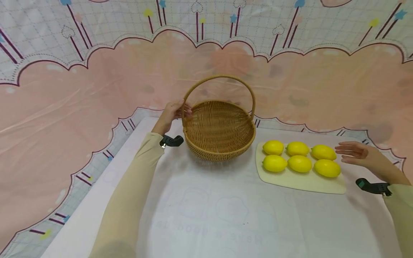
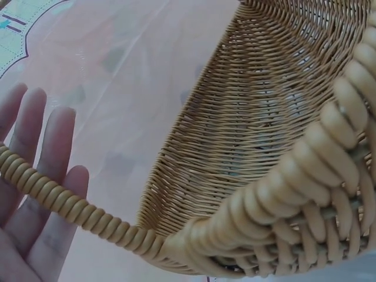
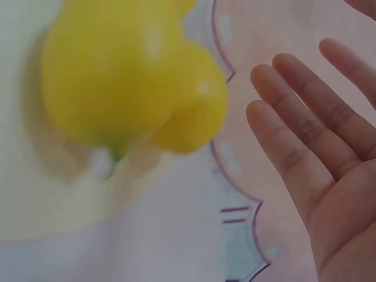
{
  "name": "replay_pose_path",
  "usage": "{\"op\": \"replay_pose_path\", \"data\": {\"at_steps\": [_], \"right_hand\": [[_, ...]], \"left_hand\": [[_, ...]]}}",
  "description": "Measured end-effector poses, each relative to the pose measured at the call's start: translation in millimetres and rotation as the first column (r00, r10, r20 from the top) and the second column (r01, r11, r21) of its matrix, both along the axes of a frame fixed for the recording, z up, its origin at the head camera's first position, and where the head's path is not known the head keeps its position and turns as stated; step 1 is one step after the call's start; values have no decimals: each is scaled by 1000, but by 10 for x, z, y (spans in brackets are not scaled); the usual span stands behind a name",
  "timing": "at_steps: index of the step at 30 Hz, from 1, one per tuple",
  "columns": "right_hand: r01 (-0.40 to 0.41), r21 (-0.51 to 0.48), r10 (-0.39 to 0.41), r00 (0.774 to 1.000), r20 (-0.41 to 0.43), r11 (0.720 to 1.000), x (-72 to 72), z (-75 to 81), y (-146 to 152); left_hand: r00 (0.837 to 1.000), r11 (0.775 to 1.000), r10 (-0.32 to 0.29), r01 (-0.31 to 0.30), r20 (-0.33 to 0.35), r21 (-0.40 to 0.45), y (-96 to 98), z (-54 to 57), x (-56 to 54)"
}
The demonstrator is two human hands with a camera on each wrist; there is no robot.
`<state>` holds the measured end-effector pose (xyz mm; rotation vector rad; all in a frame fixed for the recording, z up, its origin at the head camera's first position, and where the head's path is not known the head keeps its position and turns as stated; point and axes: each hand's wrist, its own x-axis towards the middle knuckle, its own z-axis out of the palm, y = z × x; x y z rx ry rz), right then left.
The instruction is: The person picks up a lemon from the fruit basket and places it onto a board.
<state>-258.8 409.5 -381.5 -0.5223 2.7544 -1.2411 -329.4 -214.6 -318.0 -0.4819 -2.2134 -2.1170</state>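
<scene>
A wicker basket [image 1: 222, 156] with a tall arched handle [image 1: 222, 76] stands on the table, its opening facing the head camera. My left hand [image 1: 175, 109] is at the left foot of that handle. In the left wrist view its fingers [image 2: 56, 141] are straight and spread behind the wrapped handle, which crosses in front of them. On a pale cutting board [image 1: 300, 185] several yellow lemons [image 1: 299, 163] lie in two rows. My right hand [image 1: 361, 154] hovers just right of the nearest lemons, fingers extended, palm empty in the right wrist view.
The white table [image 1: 200, 211] extends in front of the basket and board. Behind it hangs a pink and white patterned cloth [image 1: 135, 79], which also runs along the left side. A dark camera mount sits on each wrist.
</scene>
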Motion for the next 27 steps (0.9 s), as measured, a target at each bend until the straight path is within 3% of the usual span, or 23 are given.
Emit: {"op": "replay_pose_path", "data": {"at_steps": [8,14,19,22,24,26,27], "right_hand": [[-72,-22,71,997,-29,997,-172,320,-304],[-123,-16,121,989,-83,992,-267,512,-519],[-163,-8,160,979,-125,987,-301,688,-673],[-143,24,145,979,-141,989,-315,789,-787],[-115,44,120,981,-151,992,-324,850,-871],[-91,62,99,982,-160,994,-330,904,-953],[-77,69,87,983,-164,995,-332,927,-994]], "left_hand": [[999,998,51,-52,-13,-24,-82,44,-14],[991,991,113,-118,-78,-62,-149,132,27],[976,983,167,-177,-142,-59,-169,268,94],[955,969,212,-232,-206,-78,-142,359,144],[929,946,247,-293,-276,-139,-98,410,184],[889,898,271,-372,-369,-235,-37,445,223],[862,860,276,-418,-425,-291,1,454,243]]}}
